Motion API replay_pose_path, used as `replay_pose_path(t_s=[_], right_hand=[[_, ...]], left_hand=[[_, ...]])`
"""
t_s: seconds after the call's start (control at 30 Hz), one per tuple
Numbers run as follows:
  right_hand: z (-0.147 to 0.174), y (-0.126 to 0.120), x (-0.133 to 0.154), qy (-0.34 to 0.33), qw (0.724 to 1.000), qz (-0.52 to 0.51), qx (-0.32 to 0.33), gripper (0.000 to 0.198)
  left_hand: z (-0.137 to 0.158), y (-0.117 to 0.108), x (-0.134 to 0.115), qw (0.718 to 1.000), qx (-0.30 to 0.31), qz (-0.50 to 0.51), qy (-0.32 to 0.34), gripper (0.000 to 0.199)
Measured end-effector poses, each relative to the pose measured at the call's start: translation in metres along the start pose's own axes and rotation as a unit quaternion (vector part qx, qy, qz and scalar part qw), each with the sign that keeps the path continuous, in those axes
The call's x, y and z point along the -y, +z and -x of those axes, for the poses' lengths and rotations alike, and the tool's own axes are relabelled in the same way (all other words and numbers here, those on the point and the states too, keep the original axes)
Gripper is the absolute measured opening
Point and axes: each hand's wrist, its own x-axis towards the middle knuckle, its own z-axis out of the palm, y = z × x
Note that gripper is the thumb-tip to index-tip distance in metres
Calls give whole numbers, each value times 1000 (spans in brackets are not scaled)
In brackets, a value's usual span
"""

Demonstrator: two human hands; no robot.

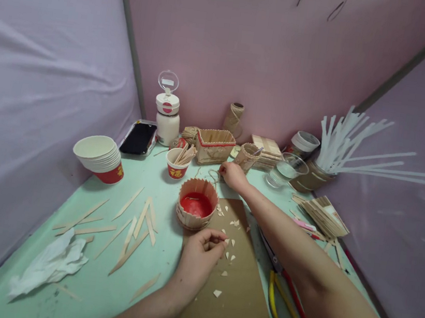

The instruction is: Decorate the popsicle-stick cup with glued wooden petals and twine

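Pointing toward 2 o'clock, the left hand [201, 255] has thumb and forefinger nearly together at a wood chip [227, 242]; cannot tell if gripped, chip axis too small to read. Right hand [233, 176], near 1 o'clock of it: fingers curled beside twine [216, 176], hold unclear. Red-lined basket [196, 205] at 11 o'clock, upright, round, mouth up. Cardboard [221, 311]: long axis roughly 12–6.

I see a pink wall [226, 51] straight ahead. Light purple walls [27, 103] rise on both sides of a mint-green table [144, 172].
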Motion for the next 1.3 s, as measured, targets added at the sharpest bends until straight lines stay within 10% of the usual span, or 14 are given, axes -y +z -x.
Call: replay_pose_path(t_s=[0.27,0.53,0.87,1.3], right_hand=[[27,-24,-11,46,995,-73,-41,34],[161,-49,-12,23,960,-267,-82,19],[223,-3,17,52,833,-547,-59,19],[237,-13,4,-125,896,-420,-69,14]], left_hand=[[2,0,-2,1000,2,-3,14,19],[1,-5,-4,999,19,-8,27,24],[8,-1,-15,985,55,149,-70,21],[7,-1,-12,978,105,121,-138,18]])
